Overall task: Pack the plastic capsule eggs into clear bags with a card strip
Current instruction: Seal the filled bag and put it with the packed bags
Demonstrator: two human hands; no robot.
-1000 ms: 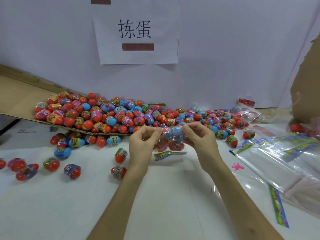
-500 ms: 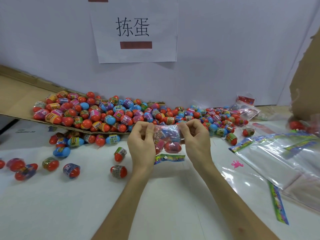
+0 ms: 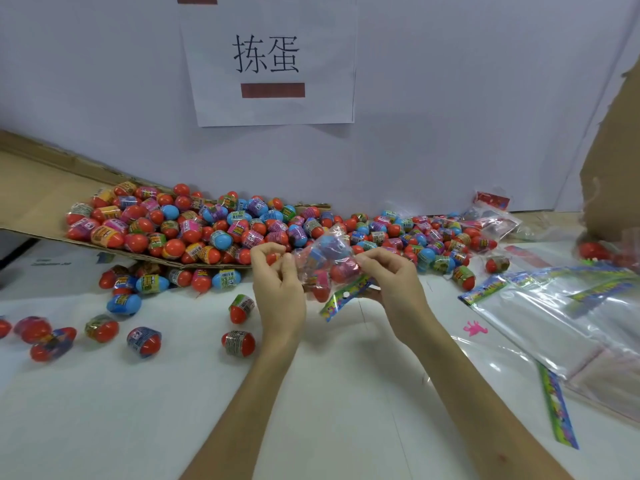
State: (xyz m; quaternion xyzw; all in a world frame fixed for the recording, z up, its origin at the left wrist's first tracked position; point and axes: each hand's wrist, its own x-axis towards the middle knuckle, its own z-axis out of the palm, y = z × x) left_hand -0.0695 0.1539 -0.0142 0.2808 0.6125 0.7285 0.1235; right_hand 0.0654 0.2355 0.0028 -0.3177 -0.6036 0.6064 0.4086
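Note:
A clear bag [image 3: 325,268] with several capsule eggs inside hangs above the table between my hands. Its colourful card strip [image 3: 346,297] points down and left at the bag's lower end. My left hand [image 3: 277,289] pinches the bag's left edge with thumb and fingertips. My right hand [image 3: 394,289] pinches the right edge, with lower fingers by the card strip. A large heap of red, blue and pink capsule eggs [image 3: 214,230] lies behind the bag.
The heap spills off a tilted cardboard sheet [image 3: 34,202] at the left. Loose eggs [image 3: 239,342] lie scattered on the white table. A stack of clear bags with card strips [image 3: 561,313] lies at the right. Filled bags [image 3: 491,216] lie at the back right.
The bag has tilted, its card strip swinging from level under the eggs to slanting down-left. My hands have moved slightly apart and the right one has dropped toward the strip.

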